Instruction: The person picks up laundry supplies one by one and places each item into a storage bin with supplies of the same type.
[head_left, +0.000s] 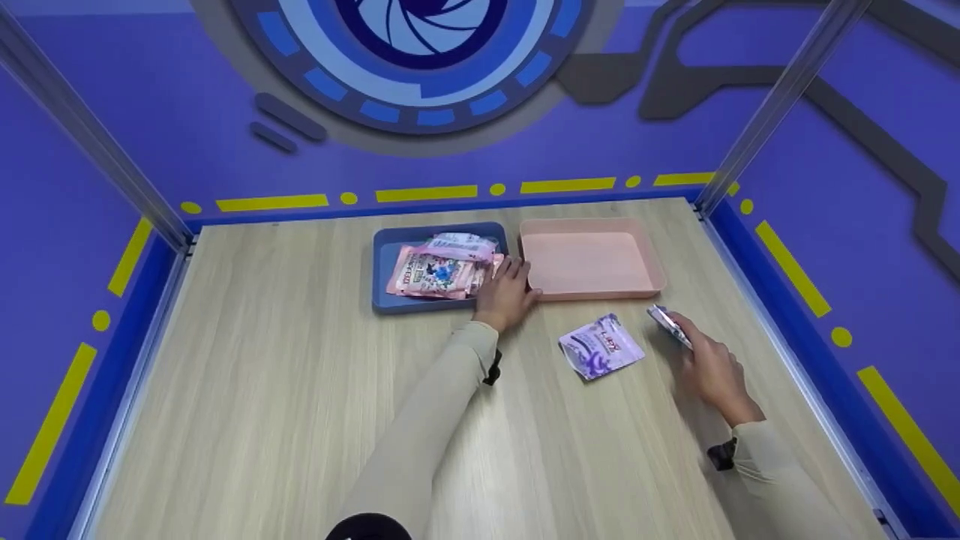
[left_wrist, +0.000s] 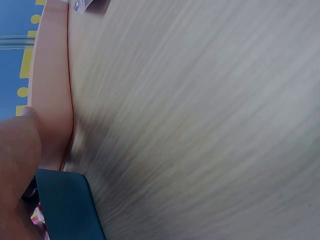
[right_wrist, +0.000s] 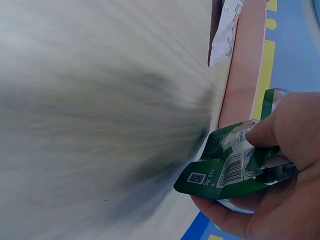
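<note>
My left hand [head_left: 504,294] rests at the right end of a blue tray [head_left: 381,300], its fingers over the rim beside pink snack packets [head_left: 435,274]. The left thumb lies against the near left corner of a pink tray [head_left: 592,262], whose side wall [left_wrist: 54,75] fills the left wrist view's edge. Off to the right, my right hand [head_left: 716,371] grips a green snack pouch [right_wrist: 225,170] with a barcode and QR code, held tilted over the table. Between the hands, a purple pouch [head_left: 601,346] lies flat on the table.
The two trays stand side by side at the back of the wood-grain table [head_left: 285,405]. A purple wall [head_left: 150,97] closes the back, with side walls left and right. Metal rails [head_left: 795,390] run along the table's sides.
</note>
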